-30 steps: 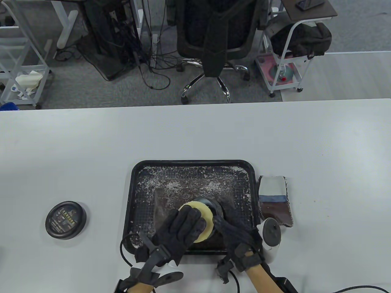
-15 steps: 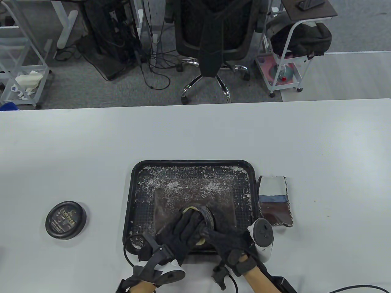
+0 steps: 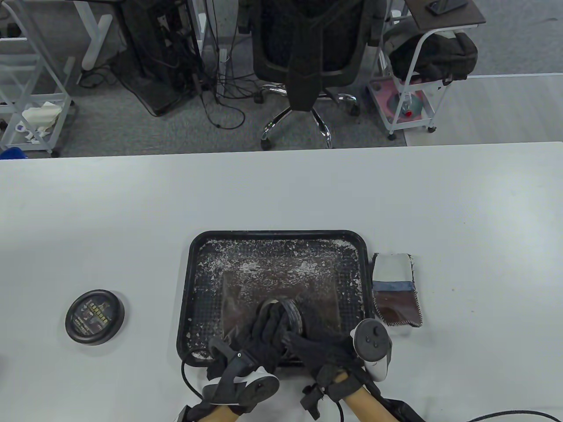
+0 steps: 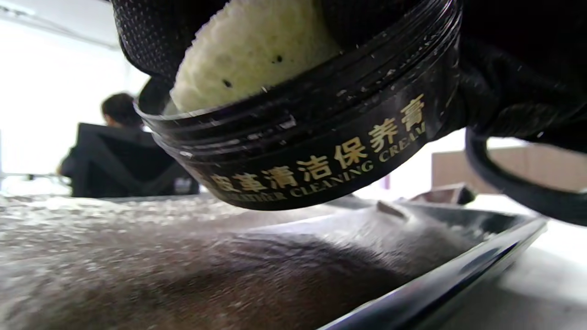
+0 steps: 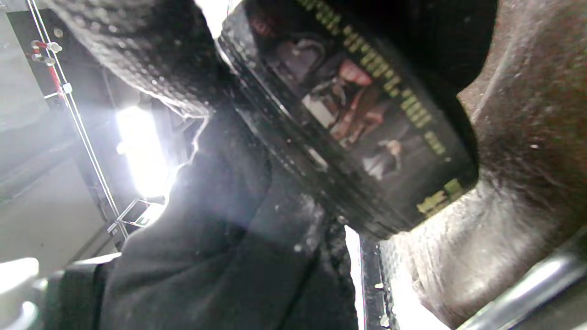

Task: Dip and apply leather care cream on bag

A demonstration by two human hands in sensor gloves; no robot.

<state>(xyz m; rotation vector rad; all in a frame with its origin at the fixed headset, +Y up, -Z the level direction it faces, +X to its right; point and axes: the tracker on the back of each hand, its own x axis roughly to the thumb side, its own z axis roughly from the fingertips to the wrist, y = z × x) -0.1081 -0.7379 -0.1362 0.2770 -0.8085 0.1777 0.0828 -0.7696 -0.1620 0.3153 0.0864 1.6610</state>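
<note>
Right now the black cream jar (image 3: pixel 292 313) is held tilted just above the brown leather bag (image 3: pixel 281 281) that lies flat in the black tray (image 3: pixel 277 235), over the tray's near side. The right hand (image 3: pixel 327 347) has its fingers curled round the jar's wall, gripping it. The left hand (image 3: pixel 259 334) pushes a pale yellow sponge (image 4: pixel 257 50) down into the jar's open mouth, its fingers bent over the sponge and holding it; in the left wrist view the sponge fills most of the opening, and gold lettering on the jar's side reads "CLEANING CREAM". White flecks are scattered over the tray's far part and its left side. Just right of the tray, touching its edge or nearly so, a cloth swatch (image 3: pixel 396 288) in white, blue and brown lies on the white bench (image 3: pixel 281 193). Well to the left of the tray sits the jar's round black lid (image 3: pixel 94 316), label side up.
</note>
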